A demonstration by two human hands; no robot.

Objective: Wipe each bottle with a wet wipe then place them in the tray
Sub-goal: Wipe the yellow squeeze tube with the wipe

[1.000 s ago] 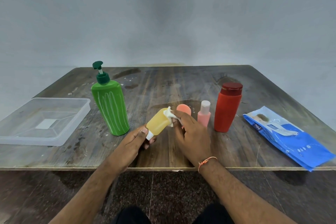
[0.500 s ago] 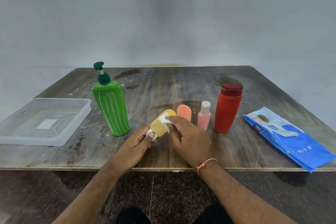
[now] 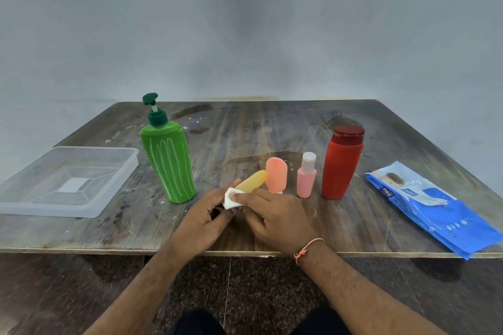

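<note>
My left hand (image 3: 202, 219) grips the cap end of a small yellow bottle (image 3: 253, 182), which tilts up and away from me. My right hand (image 3: 275, 216) pinches a folded white wet wipe (image 3: 231, 198) against the bottle's lower part, near the left hand's fingers. On the table stand a green pump bottle (image 3: 168, 160), an orange tube (image 3: 276, 175) on its cap, a small pink bottle (image 3: 306, 178) and a red bottle (image 3: 341, 164). A clear plastic tray (image 3: 114, 168) sits at the left with nothing in it.
A blue pack of wet wipes (image 3: 432, 205) lies at the table's right front. The wooden table (image 3: 245, 128) has stains on it, and its front edge runs just under my wrists. A grey wall stands behind.
The wipe in my right hand has slid down the yellow bottle from its far tip toward the cap end. The bottle's tip now shows bare. My left hand has stayed in place.
</note>
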